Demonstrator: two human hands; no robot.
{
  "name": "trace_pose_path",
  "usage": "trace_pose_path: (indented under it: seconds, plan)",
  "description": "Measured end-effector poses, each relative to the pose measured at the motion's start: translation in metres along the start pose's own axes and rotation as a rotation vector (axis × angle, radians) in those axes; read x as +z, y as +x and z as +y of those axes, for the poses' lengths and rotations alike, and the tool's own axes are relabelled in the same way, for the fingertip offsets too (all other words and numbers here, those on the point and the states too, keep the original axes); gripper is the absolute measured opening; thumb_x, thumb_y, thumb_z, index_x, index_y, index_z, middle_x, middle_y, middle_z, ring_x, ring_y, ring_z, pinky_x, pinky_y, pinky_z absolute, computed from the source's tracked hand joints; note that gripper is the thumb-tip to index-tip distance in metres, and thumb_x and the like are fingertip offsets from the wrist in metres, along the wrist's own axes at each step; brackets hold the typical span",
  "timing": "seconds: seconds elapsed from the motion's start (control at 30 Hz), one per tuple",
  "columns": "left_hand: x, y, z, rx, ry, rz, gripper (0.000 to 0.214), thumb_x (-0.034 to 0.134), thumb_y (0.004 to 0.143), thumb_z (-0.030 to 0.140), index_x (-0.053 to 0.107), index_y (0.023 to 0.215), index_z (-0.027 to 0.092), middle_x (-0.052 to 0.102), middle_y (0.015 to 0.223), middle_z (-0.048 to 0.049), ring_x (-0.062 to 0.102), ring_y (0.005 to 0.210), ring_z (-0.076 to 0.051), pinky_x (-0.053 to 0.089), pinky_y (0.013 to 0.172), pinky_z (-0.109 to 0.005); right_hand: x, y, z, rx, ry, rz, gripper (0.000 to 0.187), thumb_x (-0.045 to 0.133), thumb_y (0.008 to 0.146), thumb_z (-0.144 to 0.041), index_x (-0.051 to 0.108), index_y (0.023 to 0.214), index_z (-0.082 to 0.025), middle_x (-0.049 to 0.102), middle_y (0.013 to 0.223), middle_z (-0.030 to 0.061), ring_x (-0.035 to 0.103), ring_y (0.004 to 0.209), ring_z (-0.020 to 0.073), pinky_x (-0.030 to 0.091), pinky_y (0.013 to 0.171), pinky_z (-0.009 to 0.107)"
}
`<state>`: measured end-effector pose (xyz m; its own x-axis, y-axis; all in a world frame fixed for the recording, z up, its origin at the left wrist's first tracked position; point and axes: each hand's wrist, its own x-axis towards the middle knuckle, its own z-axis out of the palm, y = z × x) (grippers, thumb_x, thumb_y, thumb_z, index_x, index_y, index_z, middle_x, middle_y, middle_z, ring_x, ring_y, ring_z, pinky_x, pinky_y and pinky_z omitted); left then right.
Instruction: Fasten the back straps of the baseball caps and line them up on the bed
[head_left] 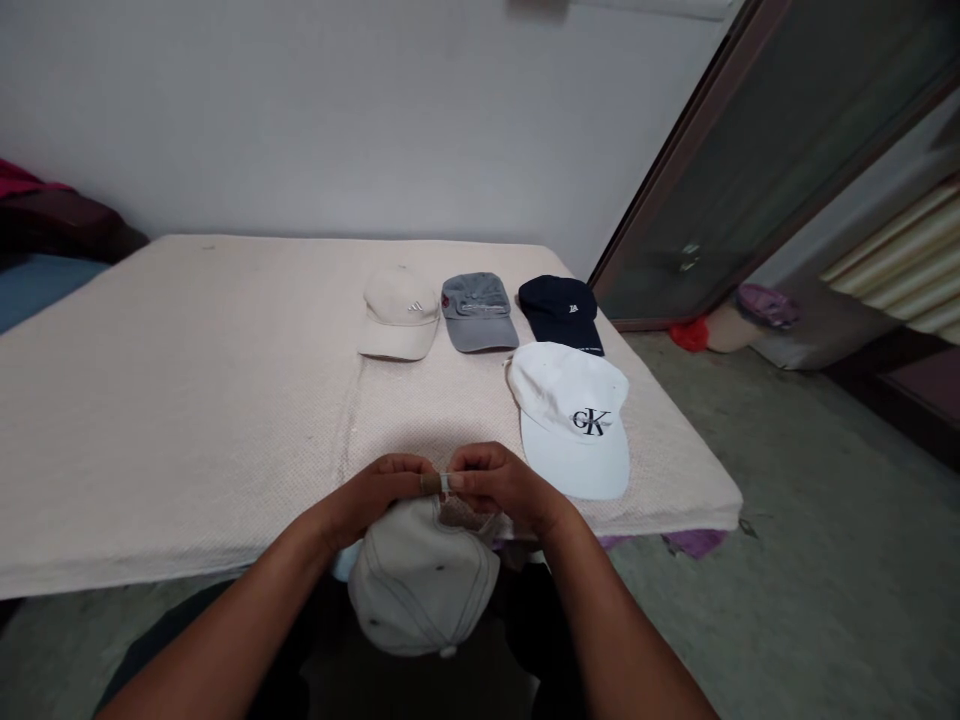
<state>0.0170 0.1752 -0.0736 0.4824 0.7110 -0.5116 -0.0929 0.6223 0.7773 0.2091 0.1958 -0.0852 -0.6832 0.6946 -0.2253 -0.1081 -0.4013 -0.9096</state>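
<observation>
Over my lap hangs a light grey baseball cap point(424, 580), its crown toward me and its back strap point(432, 484) up. My left hand point(379, 492) pinches the strap on the left of a small pale buckle point(445, 482). From the right, my right hand point(501, 482) pinches the strap at the buckle, so the two hands almost meet. The cap's brim is mostly hidden beneath the crown. Nearest to my right hand, on the bed, lies a white cap point(570, 400) with dark letters on its front.
Behind, in a row on the cream-covered bed point(187, 420), lie a beige cap point(399, 310), a grey cap point(478, 312) and a navy cap point(559, 312). A wall point(337, 120) stands behind the bed. To the right are a framed glass door point(697, 200) and floor point(810, 500).
</observation>
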Motion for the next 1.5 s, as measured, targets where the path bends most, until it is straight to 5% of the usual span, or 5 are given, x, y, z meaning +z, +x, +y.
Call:
trace_pose_path:
  seconds: [0.37,0.53,0.73,0.9,1.5]
  plan:
    - [-0.0010,0.0008,-0.0017,-0.001,-0.051,-0.029,0.014,0.067,0.071,0.027,0.062,0.069,0.015,0.055,0.054,0.0032,0.043,0.043,-0.005,0.030,0.044,-0.018,0.0016,0.0018,0.0012,-0.001,-0.017,0.007,0.018,0.064,0.070,-0.029,0.057,0.066,-0.013,0.044,0.043,-0.0069,0.031,0.036,0.0032,0.018,0.035,0.017]
    - [0.0013,0.0011,-0.0017,0.006,-0.024,0.002,0.018,0.065,0.073,0.033,0.064,0.073,0.015,0.058,0.057,0.0020,0.045,0.045,-0.007,0.031,0.045,-0.019,0.0014,0.0037,0.0022,-0.046,0.024,0.131,0.017,0.064,0.070,-0.027,0.054,0.065,-0.014,0.045,0.043,-0.0074,0.031,0.036,0.0028,0.018,0.036,0.017]
    - [0.0027,0.0012,0.0006,0.000,-0.021,0.035,0.018,0.067,0.071,0.031,0.061,0.067,0.014,0.054,0.052,0.0032,0.043,0.043,-0.006,0.030,0.044,-0.019,0.0025,0.0031,0.0031,-0.028,-0.047,0.023,0.021,0.064,0.071,-0.033,0.057,0.067,-0.013,0.044,0.043,-0.0072,0.031,0.036,0.0031,0.018,0.036,0.018]
    - [-0.0009,0.0015,-0.0020,0.012,-0.011,0.015,0.019,0.067,0.071,0.033,0.062,0.072,0.015,0.055,0.055,0.0031,0.043,0.044,-0.006,0.030,0.045,-0.019,0.0037,0.0069,0.0066,-0.053,0.008,0.132,0.021,0.065,0.070,-0.030,0.053,0.063,-0.015,0.044,0.043,-0.0078,0.030,0.036,0.0030,0.018,0.036,0.017]
    - [0.0004,0.0013,-0.0026,-0.002,-0.105,-0.021,0.015,0.068,0.071,0.029,0.066,0.075,0.014,0.064,0.063,-0.0004,0.053,0.050,-0.008,0.037,0.051,-0.019,0.0015,0.0014,0.0016,-0.037,0.005,-0.003,0.019,0.062,0.075,-0.031,0.058,0.070,-0.013,0.043,0.044,-0.0069,0.030,0.037,0.0034,0.018,0.036,0.017]
